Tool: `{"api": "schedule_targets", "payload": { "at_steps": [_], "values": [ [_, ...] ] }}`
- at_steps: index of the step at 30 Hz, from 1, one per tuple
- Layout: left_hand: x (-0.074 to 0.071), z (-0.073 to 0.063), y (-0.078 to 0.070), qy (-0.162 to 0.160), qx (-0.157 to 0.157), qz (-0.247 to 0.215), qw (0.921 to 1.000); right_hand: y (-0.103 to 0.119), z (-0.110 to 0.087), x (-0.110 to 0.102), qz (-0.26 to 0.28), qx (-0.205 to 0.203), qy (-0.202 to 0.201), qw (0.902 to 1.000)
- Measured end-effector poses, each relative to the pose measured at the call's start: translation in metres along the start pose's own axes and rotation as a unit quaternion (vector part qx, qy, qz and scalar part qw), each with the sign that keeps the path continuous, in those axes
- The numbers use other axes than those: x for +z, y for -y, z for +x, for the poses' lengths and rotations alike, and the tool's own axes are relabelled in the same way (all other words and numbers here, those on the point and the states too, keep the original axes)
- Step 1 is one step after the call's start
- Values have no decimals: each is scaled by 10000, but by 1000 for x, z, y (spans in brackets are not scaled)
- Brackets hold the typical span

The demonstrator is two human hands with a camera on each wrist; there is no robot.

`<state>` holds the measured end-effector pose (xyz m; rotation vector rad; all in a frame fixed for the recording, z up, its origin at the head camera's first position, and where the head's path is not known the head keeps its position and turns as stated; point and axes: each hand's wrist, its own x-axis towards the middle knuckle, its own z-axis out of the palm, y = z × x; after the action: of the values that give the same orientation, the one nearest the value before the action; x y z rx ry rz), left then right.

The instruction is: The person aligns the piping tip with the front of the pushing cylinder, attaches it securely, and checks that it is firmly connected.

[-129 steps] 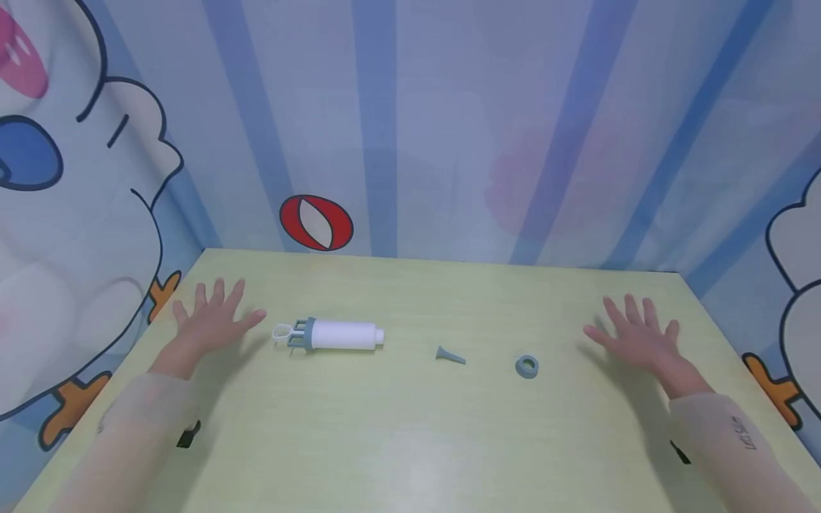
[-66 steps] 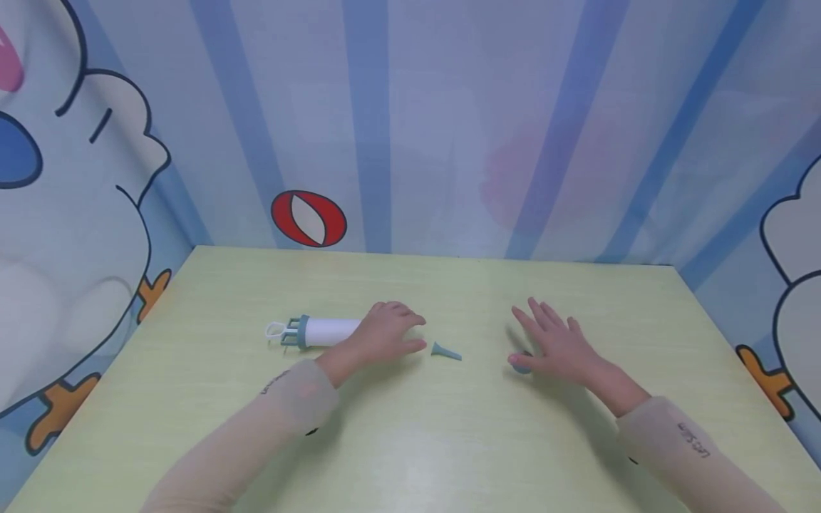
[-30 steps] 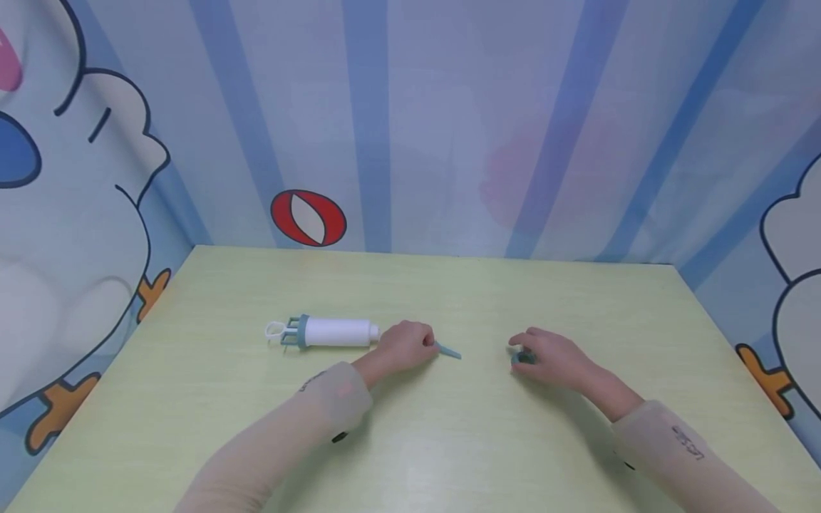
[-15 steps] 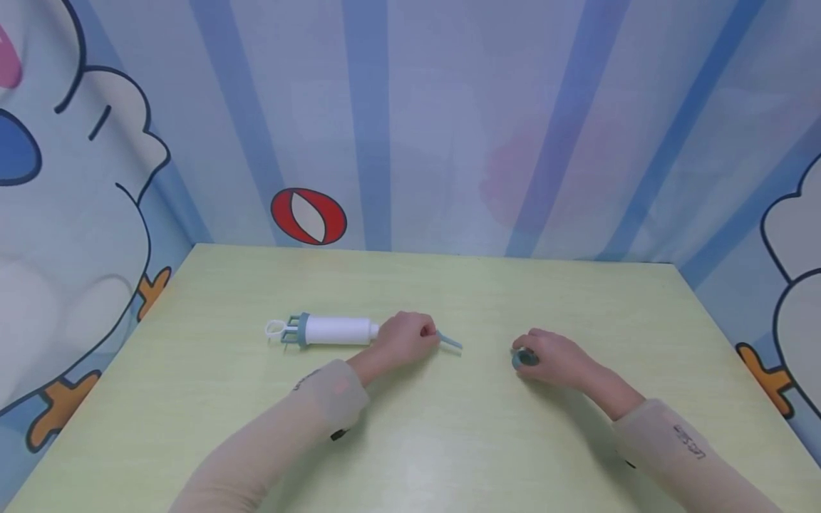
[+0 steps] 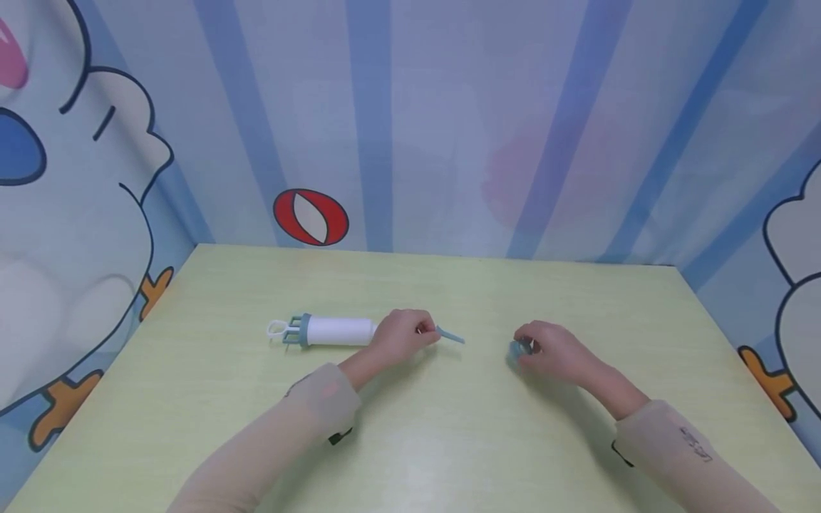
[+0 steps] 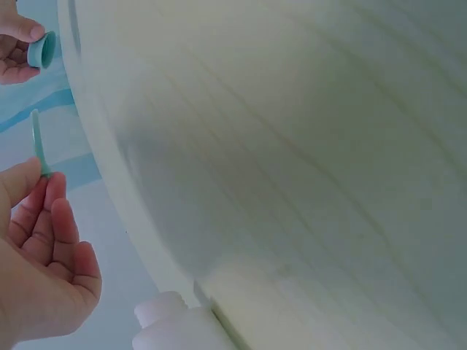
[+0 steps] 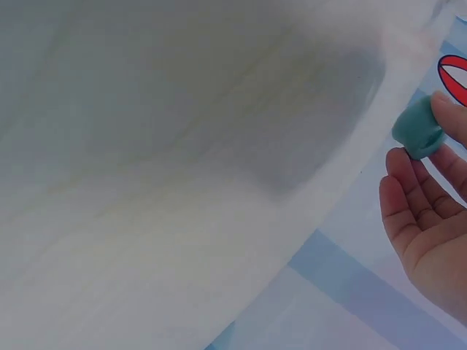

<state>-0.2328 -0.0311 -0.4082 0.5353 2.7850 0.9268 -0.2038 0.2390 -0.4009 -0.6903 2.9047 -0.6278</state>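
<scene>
My left hand (image 5: 399,336) pinches the wide end of a small blue-green nozzle (image 5: 452,335) between thumb and fingers. The nozzle's thin tip points to the right, and in the left wrist view the nozzle (image 6: 38,138) stands up from the fingertips. A short way to the right, my right hand (image 5: 554,351) grips a blue-green ring cap (image 5: 517,349). Seen from the right wrist, the cap (image 7: 418,127) sits between thumb and fingers. Left of both hands a white icing syringe (image 5: 340,331) lies on its side; my left hand partly hides its outlet end.
The pale yellow table (image 5: 410,442) runs back to a blue-striped printed curtain (image 5: 436,128). Printed cartoon figures cover the side walls. At the syringe's left end is a white looped handle (image 5: 277,329).
Both hands came inward from the table's sides. The left took hold of the nozzle and the right the ring cap, and both pieces have been raised slightly. The syringe stayed put.
</scene>
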Motion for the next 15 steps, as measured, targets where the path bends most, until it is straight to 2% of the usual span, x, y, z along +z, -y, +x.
{"api": "schedule_targets", "payload": {
  "at_steps": [8, 15],
  "values": [
    [0, -3, -1, -114, 91, -245, 9996, 5, 1, 1, 615, -117, -597, 9963],
    [1, -7, -6, -327, 270, -346, 9985, 11, 4, 6, 1329, 94, -926, 9868]
  ]
}}
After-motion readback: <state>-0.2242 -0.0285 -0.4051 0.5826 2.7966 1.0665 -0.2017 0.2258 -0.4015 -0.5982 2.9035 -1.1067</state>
